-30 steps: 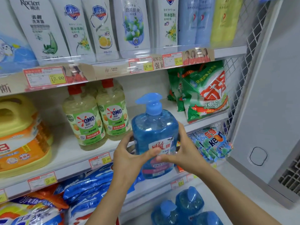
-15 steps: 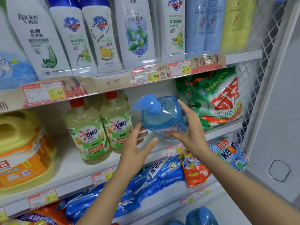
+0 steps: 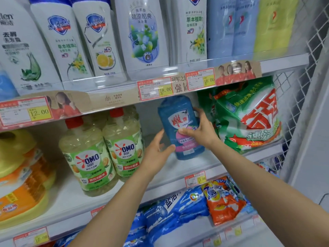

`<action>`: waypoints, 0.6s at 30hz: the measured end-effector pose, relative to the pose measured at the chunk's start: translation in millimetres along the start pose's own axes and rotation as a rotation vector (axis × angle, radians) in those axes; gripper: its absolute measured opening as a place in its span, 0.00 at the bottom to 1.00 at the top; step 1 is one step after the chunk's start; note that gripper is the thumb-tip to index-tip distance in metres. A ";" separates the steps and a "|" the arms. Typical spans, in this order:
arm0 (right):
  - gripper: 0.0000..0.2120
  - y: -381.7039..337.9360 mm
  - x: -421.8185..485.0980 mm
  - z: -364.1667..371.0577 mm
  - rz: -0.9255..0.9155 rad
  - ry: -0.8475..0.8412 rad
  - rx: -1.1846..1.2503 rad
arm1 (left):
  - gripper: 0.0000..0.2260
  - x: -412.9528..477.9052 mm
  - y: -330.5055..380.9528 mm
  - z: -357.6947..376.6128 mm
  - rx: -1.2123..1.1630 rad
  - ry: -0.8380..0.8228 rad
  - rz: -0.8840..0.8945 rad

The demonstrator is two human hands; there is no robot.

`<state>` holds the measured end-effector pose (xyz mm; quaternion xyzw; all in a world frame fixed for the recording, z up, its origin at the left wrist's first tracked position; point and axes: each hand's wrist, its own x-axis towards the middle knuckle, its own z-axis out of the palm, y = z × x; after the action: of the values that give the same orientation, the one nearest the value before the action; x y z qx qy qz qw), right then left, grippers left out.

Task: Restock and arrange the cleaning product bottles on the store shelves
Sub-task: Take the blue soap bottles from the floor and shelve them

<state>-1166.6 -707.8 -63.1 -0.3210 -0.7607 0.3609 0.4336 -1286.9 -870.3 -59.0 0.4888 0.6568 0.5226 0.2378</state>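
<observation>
Blue and translucent, the bottle is sitting in our hands over the middle shelf, between the two OMO bottles on the left and the green bag on the right. We are gripping it with our right hand, fingers wrapped round its right side and thumb pressing on the white and pink label, so that hand is clamped on the bottle. We are holding our left hand open against the lower left side of the bottle, fingers spread and only lightly touching it. The bottle is leaning a little, its top tucked up under the edge of the upper shelf, just below an 18.00 price tag; we cannot tell whether its base is touching the middle shelf. White shampoo bottles are standing in a row on the upper shelf. Near us, below the middle shelf, blue bags and an orange bag are lying side by side. At the far left a yellow jug is resting on the middle shelf.
</observation>
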 end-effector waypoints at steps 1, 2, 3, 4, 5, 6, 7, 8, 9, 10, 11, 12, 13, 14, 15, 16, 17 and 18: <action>0.42 6.7 0.8 5.5 0.020 0.029 0.080 | 0.29 3.9 -2.0 2.0 0.028 -0.012 0.005; 0.42 12.3 0.6 10.8 0.037 0.050 0.141 | 0.28 7.6 -4.7 4.0 0.052 -0.025 0.011; 0.41 15.1 0.2 15.5 0.044 0.061 0.176 | 0.27 10.9 -7.2 5.9 0.084 -0.039 0.021; 0.40 16.4 1.9 19.9 0.043 0.063 0.195 | 0.27 15.2 -10.7 7.3 0.125 -0.042 0.030; 0.39 16.7 4.9 23.8 0.039 0.057 0.202 | 0.27 19.3 -13.6 8.3 0.171 -0.033 0.040; 0.39 17.3 9.0 26.7 0.042 0.040 0.220 | 0.28 23.9 -16.9 9.0 0.207 -0.016 0.040; 0.39 19.5 14.5 29.8 0.061 0.014 0.225 | 0.27 27.9 -19.0 9.5 0.225 0.001 0.039; 0.39 19.2 19.2 33.6 0.085 -0.014 0.240 | 0.27 31.0 -20.7 9.7 0.234 0.009 0.038; 0.39 18.2 23.5 37.4 0.102 -0.034 0.239 | 0.27 33.6 -21.5 9.7 0.237 0.010 0.041; 0.41 17.6 28.3 41.9 0.124 -0.047 0.234 | 0.26 35.5 -22.0 9.1 0.244 0.008 0.039; 0.43 19.0 34.9 47.5 0.145 -0.043 0.199 | 0.25 38.3 -23.0 8.3 0.253 0.006 0.035; 0.45 21.0 43.0 52.9 0.177 -0.050 0.154 | 0.24 42.1 -25.0 6.7 0.262 0.007 0.024; 0.45 21.3 50.2 57.0 0.196 -0.064 0.104 | 0.24 46.1 -26.4 5.2 0.266 0.012 0.018; 0.45 23.1 58.3 60.4 0.213 -0.087 0.084 | 0.23 50.0 -28.3 3.2 0.273 0.018 -0.001; 0.43 16.5 60.9 61.1 0.224 -0.113 0.085 | 0.23 52.7 -29.7 1.4 0.277 0.017 -0.018; 0.40 8.8 60.1 60.7 0.229 -0.134 0.119 | 0.22 53.8 -29.9 0.4 0.278 0.017 -0.030; 0.34 3.5 56.1 58.9 0.239 -0.166 0.150 | 0.22 52.6 -30.3 0.5 0.284 0.020 -0.017; 0.30 0.4 50.2 56.1 0.241 -0.203 0.178 | 0.21 48.8 -29.8 0.8 0.317 0.030 0.018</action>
<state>-1237.6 -682.6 -62.3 -0.3322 -0.7217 0.5065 0.3350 -1317.9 -825.7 -77.0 0.5180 0.7303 0.4217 0.1431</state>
